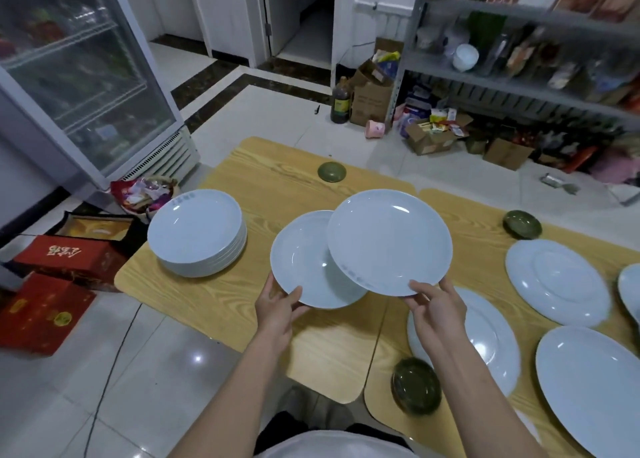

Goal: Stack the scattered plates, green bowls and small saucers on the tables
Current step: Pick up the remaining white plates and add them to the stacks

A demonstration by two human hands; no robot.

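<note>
Spanning the lower view, the wooden tabletop (277, 180) carries all the crockery. The stack of plates (197, 232) sits near its left edge and looks like the pile to build on. Well to the right of the stack, loose plates (557, 281) lie flat and apart, one partly hidden under the right forearm. Just right of the stack, two white plates appear lifted off the tabletop. The left plate (304, 267) is pinched at its near rim by the left hand (277, 305), thumb on top. The right plate (388, 242) is gripped likewise by the right hand (433, 305), its edge overlapping the left plate. Three green bowls (331, 171) are scattered: one beyond the stack to its right, two far right of it. The plates look glazed, stiff and breakable, probably slick and fairly heavy. A rim pinch suits them, and they want lowering onto the stack gently, not dropping.
</note>
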